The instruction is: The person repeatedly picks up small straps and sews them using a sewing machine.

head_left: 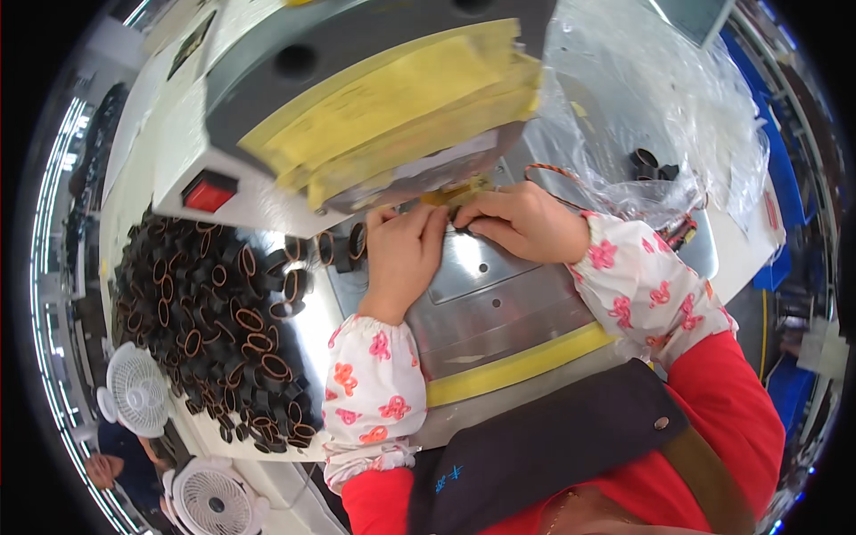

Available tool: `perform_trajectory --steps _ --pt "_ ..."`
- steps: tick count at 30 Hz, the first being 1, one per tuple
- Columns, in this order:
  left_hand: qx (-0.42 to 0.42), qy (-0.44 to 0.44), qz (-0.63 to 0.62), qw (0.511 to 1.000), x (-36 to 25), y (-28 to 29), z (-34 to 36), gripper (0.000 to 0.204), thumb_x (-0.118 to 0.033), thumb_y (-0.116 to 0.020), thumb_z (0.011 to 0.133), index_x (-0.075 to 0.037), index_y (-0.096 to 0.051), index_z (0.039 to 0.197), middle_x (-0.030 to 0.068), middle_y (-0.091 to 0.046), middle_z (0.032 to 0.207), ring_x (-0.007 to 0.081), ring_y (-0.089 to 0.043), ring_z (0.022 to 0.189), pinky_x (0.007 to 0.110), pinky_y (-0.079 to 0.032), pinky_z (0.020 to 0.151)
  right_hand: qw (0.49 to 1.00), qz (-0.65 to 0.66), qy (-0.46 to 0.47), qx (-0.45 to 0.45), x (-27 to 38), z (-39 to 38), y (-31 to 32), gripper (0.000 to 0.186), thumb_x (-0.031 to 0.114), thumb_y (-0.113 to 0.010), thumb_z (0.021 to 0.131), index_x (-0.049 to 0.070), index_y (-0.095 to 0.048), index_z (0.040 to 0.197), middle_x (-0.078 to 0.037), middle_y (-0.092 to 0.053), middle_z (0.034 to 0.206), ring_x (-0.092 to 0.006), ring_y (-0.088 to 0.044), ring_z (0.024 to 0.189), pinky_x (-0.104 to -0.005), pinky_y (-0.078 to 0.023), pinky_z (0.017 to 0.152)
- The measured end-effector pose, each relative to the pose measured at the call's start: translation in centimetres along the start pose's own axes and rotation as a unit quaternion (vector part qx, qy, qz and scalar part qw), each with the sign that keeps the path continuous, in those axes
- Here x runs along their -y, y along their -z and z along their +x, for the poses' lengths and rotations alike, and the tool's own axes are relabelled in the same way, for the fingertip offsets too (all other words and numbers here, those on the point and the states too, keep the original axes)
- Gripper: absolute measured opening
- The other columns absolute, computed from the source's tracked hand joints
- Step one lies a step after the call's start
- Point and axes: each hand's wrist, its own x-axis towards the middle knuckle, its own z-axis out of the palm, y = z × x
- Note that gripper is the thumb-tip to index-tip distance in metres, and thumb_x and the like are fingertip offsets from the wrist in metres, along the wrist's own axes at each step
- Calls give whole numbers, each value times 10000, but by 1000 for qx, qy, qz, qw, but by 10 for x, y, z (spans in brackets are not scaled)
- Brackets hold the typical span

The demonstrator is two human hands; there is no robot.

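Note:
My left hand (403, 254) and my right hand (528, 223) meet under the front of a grey-and-white bench machine (383, 80), above its metal plate (481, 272). Thumb and forefinger of each hand are pinched together. A small dark piece shows at the right fingertips, but its kind is hard to make out. Whatever the left fingers hold is hidden behind them. Just left of the left wrist, a few short black tube rings (343, 250) with copper-coloured rims stand on the metal surface. Yellow tape (392, 98) covers much of the machine's face.
A large heap of black rings (209, 312) spreads over the left side. On the machine's side is a red switch (209, 191). Clear plastic bagging (660, 98) lies at the far right, beside twisted wires (571, 174). Two white fans (138, 390) and a person (129, 464) are at lower left.

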Motion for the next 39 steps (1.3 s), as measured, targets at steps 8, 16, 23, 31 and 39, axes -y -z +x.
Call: perform_trajectory --steps 8,16,23,31,39 --pt "29 151 -112 982 -5 3 -3 245 -132 -658 772 -67 -642 1008 30 -530 524 112 -448 491 248 -357 563 991 -25 60 -113 -22 -1 -8 58 -26 -607 738 -17 -607 795 -131 -598 804 -280 -595 726 -324 -471 613" --pt "-16 204 -58 977 1 -11 6 213 -156 -667 786 -20 -649 949 10 -553 525 43 -452 461 199 -357 475 988 -28 55 -144 -30 10 -11 36 -38 -560 709 -20 -538 731 -152 -529 853 -330 -563 697 -370 -459 602" --pt "-62 120 -8 991 15 -18 10 272 -261 -660 789 3 -652 854 26 -567 544 71 -483 508 238 -379 514 985 -76 57 -143 -37 15 -10 39 -9 -558 735 -16 -520 739 -161 -532 887 -358 -567 691 -412 -459 599" --pt "-54 166 8 985 3 -15 14 361 -300 -680 766 5 -576 602 118 -507 509 179 -427 442 326 -371 489 985 -102 43 -134 -34 15 -8 62 3 -563 744 -14 -507 762 -168 -534 893 -370 -563 696 -427 -456 593" --pt "-80 133 1 988 7 -18 13 393 -314 -684 761 5 -560 568 124 -491 489 203 -418 432 332 -366 480 982 -112 54 -142 -31 16 -8 83 -11 -571 728 -24 -492 749 -172 -537 863 -374 -558 696 -436 -452 590"
